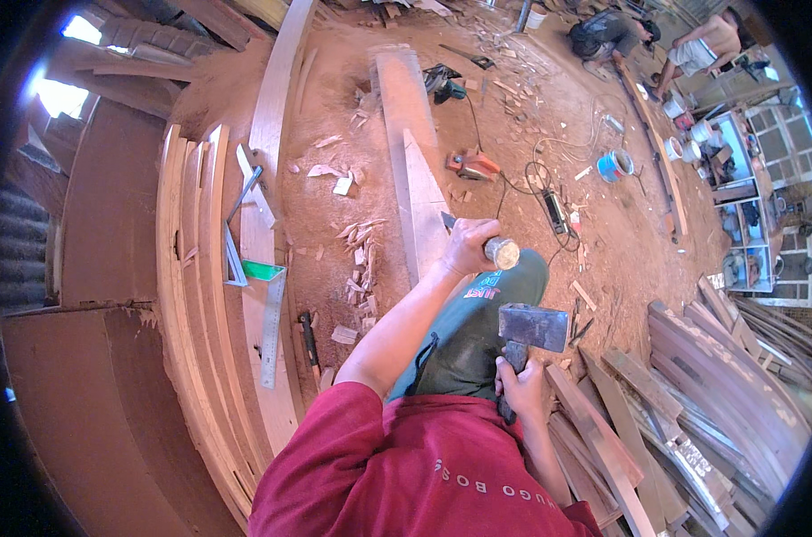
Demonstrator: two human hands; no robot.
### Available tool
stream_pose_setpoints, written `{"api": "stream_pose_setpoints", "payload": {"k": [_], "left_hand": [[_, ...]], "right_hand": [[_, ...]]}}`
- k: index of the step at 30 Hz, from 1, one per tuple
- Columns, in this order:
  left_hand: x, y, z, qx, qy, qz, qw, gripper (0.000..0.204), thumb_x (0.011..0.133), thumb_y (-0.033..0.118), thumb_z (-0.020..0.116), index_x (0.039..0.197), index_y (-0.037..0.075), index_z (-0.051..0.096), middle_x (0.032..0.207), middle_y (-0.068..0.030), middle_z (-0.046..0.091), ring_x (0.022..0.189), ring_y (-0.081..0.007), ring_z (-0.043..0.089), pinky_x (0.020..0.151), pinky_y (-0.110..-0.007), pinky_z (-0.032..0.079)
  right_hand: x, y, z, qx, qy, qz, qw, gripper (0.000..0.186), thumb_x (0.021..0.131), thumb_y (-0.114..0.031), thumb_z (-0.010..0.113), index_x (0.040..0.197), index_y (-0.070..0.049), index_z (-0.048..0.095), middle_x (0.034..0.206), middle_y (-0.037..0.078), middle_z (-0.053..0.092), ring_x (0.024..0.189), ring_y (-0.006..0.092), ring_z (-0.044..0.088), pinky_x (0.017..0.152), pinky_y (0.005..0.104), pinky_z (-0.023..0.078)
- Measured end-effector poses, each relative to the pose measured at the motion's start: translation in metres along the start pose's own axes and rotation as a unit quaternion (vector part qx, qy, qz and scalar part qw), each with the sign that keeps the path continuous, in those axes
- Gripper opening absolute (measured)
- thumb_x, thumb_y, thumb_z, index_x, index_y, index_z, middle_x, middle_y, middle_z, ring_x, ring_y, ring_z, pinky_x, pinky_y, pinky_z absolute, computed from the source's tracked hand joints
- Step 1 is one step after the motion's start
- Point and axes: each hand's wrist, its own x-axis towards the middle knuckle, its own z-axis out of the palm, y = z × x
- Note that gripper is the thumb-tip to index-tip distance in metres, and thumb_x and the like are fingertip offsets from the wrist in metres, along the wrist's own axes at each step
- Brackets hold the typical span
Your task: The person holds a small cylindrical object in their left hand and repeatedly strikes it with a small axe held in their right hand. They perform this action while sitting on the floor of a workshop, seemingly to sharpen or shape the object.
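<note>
Gripped near the board (423,215), at the frame's centre, are a hammer (533,328), clasped by the right hand (521,385), and a chisel (503,253), enclosed by the left hand (467,247). Should the chisel be struck off-centre, the left hand might be hit or the board split. The board is seen as pale and tapered upward, the hammer head dark and blocky, the chisel's butt round.

Remotely, I count one dark, block-headed metal hammer (533,328) at four o'clock; one tan, round-butted chisel (503,252) at three o'clock; one orange-bodied power tool (475,165) at one o'clock; two stooping co-workers (608,38) between one and two o'clock.
</note>
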Motion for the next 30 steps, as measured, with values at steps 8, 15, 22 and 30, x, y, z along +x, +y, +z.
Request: {"api": "stream_pose_setpoints", "payload": {"k": [8, 15, 22, 30], "left_hand": [[0.004, 0.000, -0.006, -0.026, 0.016, 0.002, 1.000, 0.040, 0.058, 0.026, 0.085, 0.071, 0.008, 0.051, 0.062, -0.0107, 0.054, 0.056, -0.0324, 0.058, 0.049, -0.040, 0.043], [-0.001, 0.001, -0.008, -0.012, 0.025, -0.010, 1.000, 0.040, 0.056, 0.025, 0.086, 0.073, 0.009, 0.053, 0.065, -0.0110, 0.056, 0.059, -0.0327, 0.060, 0.050, -0.041, 0.044], [0.010, 0.005, -0.014, -0.026, 0.038, -0.055, 0.997, 0.039, 0.054, 0.020, 0.085, 0.075, 0.009, 0.054, 0.068, -0.0112, 0.058, 0.064, -0.0330, 0.062, 0.055, -0.040, 0.047], [0.005, -0.002, -0.020, -0.017, 0.035, -0.064, 0.997, 0.034, 0.056, 0.016, 0.081, 0.075, 0.008, 0.054, 0.068, -0.0119, 0.058, 0.066, -0.0341, 0.062, 0.056, -0.040, 0.047]], "right_hand": [[0.004, -0.002, 0.008, -0.009, -0.010, -0.026, 1.000, 0.023, 0.090, -0.008, 0.063, 0.107, 0.000, 0.051, 0.063, 0.002, 0.054, 0.046, 0.0096, 0.052, 0.041, 0.0262, 0.043], [0.004, -0.002, 0.007, -0.035, -0.019, -0.009, 0.999, 0.023, 0.090, -0.009, 0.064, 0.107, 0.000, 0.051, 0.063, 0.002, 0.055, 0.047, 0.0099, 0.052, 0.042, 0.0271, 0.043], [-0.007, -0.035, 0.009, -0.043, 0.062, -0.048, 0.996, 0.021, 0.091, -0.009, 0.062, 0.107, -0.001, 0.052, 0.066, 0.003, 0.056, 0.050, 0.0104, 0.054, 0.044, 0.0266, 0.044], [-0.029, -0.200, -0.006, 0.174, 0.002, -0.604, 0.778, 0.026, 0.096, -0.026, 0.053, 0.113, -0.006, 0.053, 0.085, 0.008, 0.061, 0.068, 0.0200, 0.061, 0.061, 0.0363, 0.052]]}}
